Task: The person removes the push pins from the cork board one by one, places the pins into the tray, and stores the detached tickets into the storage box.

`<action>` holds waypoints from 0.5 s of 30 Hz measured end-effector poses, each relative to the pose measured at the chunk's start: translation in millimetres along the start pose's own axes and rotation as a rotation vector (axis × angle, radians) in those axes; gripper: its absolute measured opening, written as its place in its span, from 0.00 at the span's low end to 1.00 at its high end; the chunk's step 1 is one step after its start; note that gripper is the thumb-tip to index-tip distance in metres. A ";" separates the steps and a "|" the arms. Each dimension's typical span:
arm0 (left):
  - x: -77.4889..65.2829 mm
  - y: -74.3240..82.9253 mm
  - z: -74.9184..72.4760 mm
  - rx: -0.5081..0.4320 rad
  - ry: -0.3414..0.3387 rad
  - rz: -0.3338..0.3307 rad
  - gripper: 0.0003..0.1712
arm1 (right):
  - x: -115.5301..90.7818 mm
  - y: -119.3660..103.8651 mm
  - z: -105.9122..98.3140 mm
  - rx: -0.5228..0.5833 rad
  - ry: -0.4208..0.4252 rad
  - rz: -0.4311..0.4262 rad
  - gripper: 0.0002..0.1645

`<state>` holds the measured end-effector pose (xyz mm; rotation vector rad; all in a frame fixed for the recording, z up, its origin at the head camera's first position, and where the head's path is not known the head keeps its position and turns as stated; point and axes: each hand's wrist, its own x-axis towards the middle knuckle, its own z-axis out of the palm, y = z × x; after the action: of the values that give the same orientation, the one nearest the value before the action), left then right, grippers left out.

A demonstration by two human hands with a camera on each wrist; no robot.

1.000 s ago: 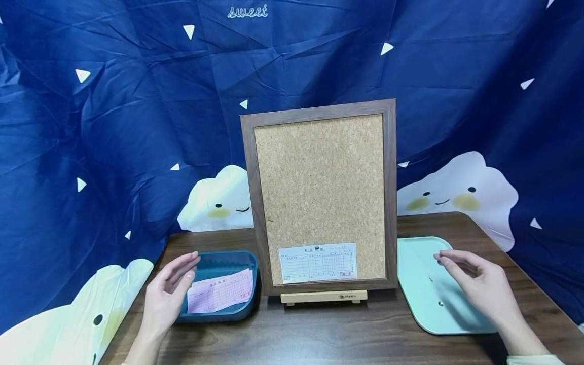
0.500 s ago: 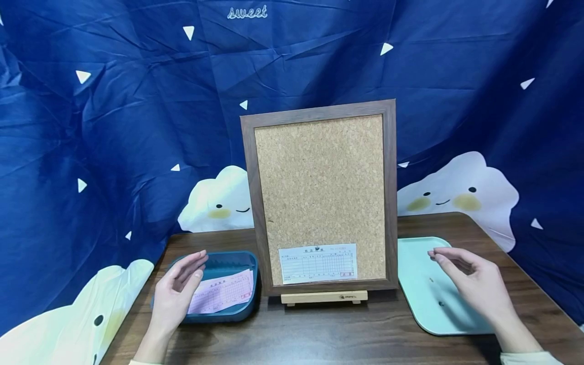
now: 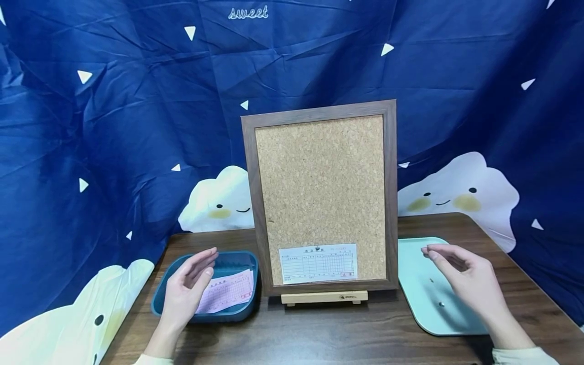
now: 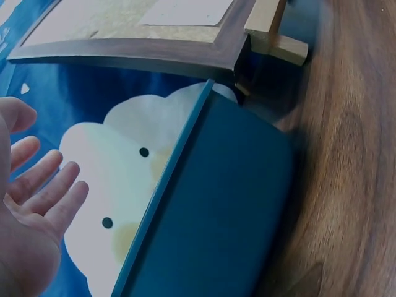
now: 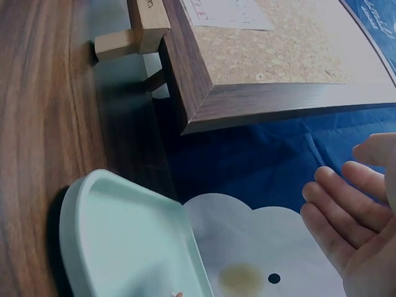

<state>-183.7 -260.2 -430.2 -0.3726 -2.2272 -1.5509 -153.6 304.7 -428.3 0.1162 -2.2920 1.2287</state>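
Observation:
My left hand (image 3: 188,286) hovers over the left part of a dark blue bin (image 3: 225,318), fingers relaxed and thumb apart. Inside the bin lie pink printed slips (image 3: 226,293), partly hidden by that hand. On the right, my right hand (image 3: 472,284) hangs above a mint green tray (image 3: 412,258) with loosely bent fingers. The right wrist view shows nothing between those fingers (image 5: 337,207). A few tiny metallic pieces (image 3: 441,304), perhaps pushpins, lie on the tray. A framed cork board (image 3: 324,187) stands between the hands, with a pale blue printed slip (image 3: 318,263) low on it, a small dark pin (image 3: 318,249) at its top edge.
A small wooden easel (image 3: 324,297) supports the board on the brown wooden table (image 3: 328,334). Behind hangs a dark blue cloth (image 3: 315,56) with white clouds and triangles. The table's left edge slopes away beside the bin.
Both hands have drifted inward, the left one rightward across the bin and the right one slightly leftward over the tray. The board, slips, bin and tray have stayed put.

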 end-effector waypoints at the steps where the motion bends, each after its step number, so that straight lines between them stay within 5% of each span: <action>1: 0.4 0.1 1.3 -0.006 -0.003 0.004 0.23 | 0.2 -1.1 0.8 0.006 0.001 -0.003 0.13; 15: 6.7 3.7 15.5 -0.059 -0.045 0.009 0.23 | 3.3 -10.9 10.1 0.041 -0.019 -0.045 0.11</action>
<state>-190.7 -244.4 -428.7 -0.4378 -2.2138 -1.6223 -157.1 290.9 -422.9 0.1938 -2.2686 1.2564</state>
